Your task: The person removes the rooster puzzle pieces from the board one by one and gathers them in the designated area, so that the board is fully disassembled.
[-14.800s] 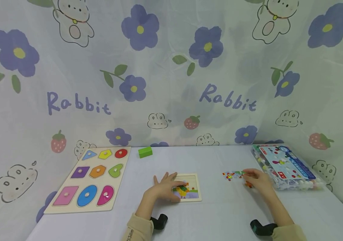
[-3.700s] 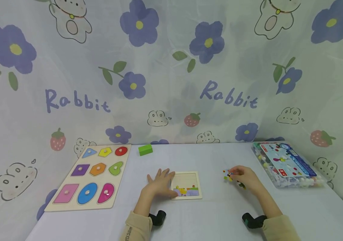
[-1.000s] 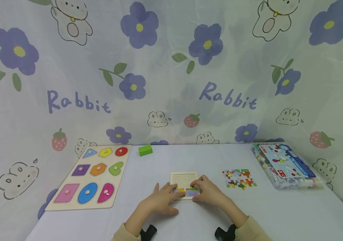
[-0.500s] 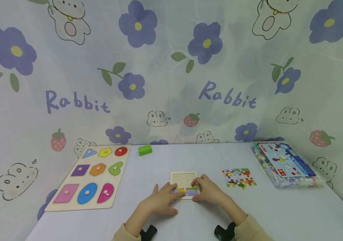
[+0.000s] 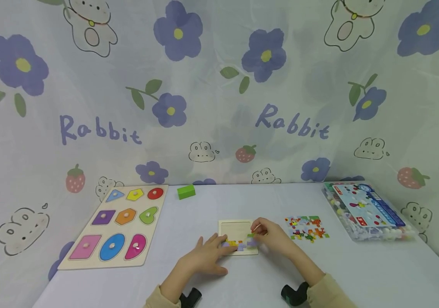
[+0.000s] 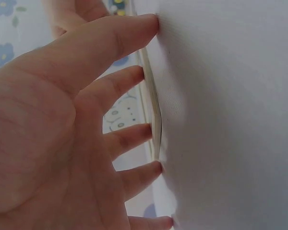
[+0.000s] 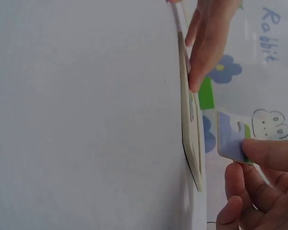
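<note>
A shallow wooden puzzle tray (image 5: pixel 235 229) lies mid-table, with yellow and purple pieces along its bottom edge. My left hand (image 5: pixel 204 257) rests on its lower left part, index finger over the laid pieces and fingers spread. My right hand (image 5: pixel 275 239) pinches a purple and green jigsaw piece (image 7: pixel 230 136) between thumb and fingers, above the tray's lower right corner. In the right wrist view the piece is tilted up and apart from the tray. Several loose jigsaw pieces (image 5: pixel 307 228) lie grouped to the right of the tray.
A wooden shape board (image 5: pixel 101 231) with knobbed coloured shapes lies at the left. A green block (image 5: pixel 186 192) stands at the back. At the right back is a clear plastic box (image 5: pixel 369 211) with a printed cover. A patterned cloth (image 5: pixel 219 94) hangs behind the table.
My right hand went from the loose pieces to the tray's right edge. Within the last half second it has lifted the purple and green piece. My left hand has stayed on the tray.
</note>
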